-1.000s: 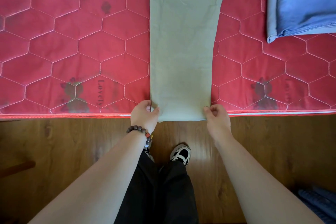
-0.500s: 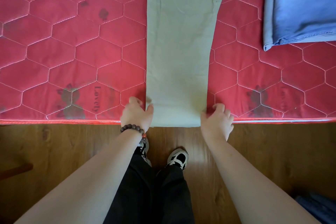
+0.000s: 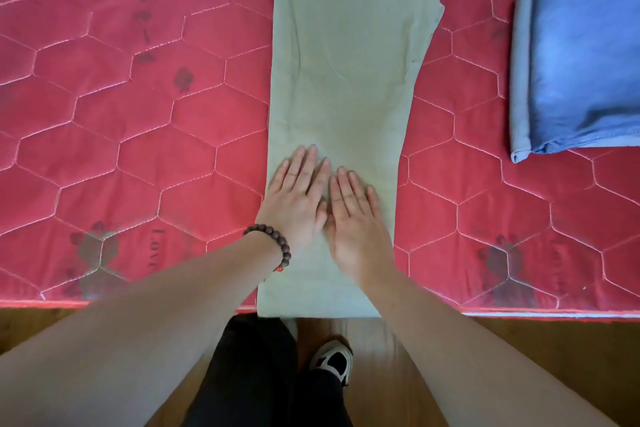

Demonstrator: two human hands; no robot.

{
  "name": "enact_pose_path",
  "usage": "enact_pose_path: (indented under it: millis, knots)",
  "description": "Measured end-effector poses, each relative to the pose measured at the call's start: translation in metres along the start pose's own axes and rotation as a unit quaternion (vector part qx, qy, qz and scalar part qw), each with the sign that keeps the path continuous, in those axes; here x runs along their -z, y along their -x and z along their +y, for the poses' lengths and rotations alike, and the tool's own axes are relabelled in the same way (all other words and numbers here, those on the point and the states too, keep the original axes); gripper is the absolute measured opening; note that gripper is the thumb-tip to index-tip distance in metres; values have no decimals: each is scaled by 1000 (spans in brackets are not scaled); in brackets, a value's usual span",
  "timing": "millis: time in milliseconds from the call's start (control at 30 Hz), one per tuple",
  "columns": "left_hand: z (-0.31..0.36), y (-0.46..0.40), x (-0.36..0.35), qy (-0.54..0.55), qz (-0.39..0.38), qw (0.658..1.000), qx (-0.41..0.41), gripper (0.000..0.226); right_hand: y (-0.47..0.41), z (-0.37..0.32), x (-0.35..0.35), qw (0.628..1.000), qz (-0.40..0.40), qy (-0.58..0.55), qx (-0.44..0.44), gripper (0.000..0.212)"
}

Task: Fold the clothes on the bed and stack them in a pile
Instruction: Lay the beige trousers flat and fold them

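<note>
2 flat hands (image 3: 327,208), smooth green garment (image 3: 346,62), quilted red mattress (image 3: 138,156)

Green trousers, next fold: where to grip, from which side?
Probably pinch both corners of the hem end of the green trousers overhanging the mattress edge, from the near side. Both hands, left and right, lie flat just above.

Single head-worn view – looks steeply down, close over the bed (image 3: 138,149) edge and floor (image 3: 519,357)

Two garments (image 3: 341,55) (image 3: 581,69) – two hands (image 3: 298,199) (image 3: 356,222) – one bracelet (image 3: 277,243)
</note>
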State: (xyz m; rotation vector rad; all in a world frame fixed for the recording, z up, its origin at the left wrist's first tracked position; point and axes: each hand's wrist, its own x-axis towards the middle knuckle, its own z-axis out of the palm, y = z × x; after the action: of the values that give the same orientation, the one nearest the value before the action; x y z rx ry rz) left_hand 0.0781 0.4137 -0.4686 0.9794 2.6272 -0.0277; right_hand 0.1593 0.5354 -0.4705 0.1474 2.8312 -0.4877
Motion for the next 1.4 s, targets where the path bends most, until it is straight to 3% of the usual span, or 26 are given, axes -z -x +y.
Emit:
enact_pose_path:
  millis: [233, 400, 567, 633, 700, 767, 833, 933, 1100, 1400]
  knots:
    - [-26, -109, 25, 28, 71, 995, 57, 59, -108, 21, 32, 996, 83, -13, -17, 51]
    - [-57, -172, 44, 39, 90, 992, 74, 61, -179, 62, 61, 993, 31, 113, -24, 61]
    - [-90, -223, 65, 13, 80, 994, 75, 69, -239, 111, 106, 968, -17, 152, -197, 64]
    - [-102, -244, 74, 15, 78, 993, 91, 70, -254, 110, 121, 960, 18, 165, -224, 64]
    - [-112, -267, 84, 27, 79, 991, 107, 68, -265, 93, 127, 983, 60, 117, -126, 59]
    - [-116, -288, 91, 32, 81, 990, 114, 64, -271, 75, 119, 998, 21, 51, 33, 57]
    - [-121, -303, 92, 38, 94, 988, 114, 60, -281, 67, 110, 995, -28, 33, 91, 56]
    - [-126, -309, 89, 63, 127, 983, 115, 60, -312, 78, 110, 999, 13, 18, 40, 54]
    - [-128, -309, 83, 68, 149, 980, 113, 62, -386, 87, 124, 995, 10, 89, -42, 53]
    - [-127, -310, 92, 68, 104, 984, 124, 69, -472, 95, 150, 992, 44, 115, 28, 53]
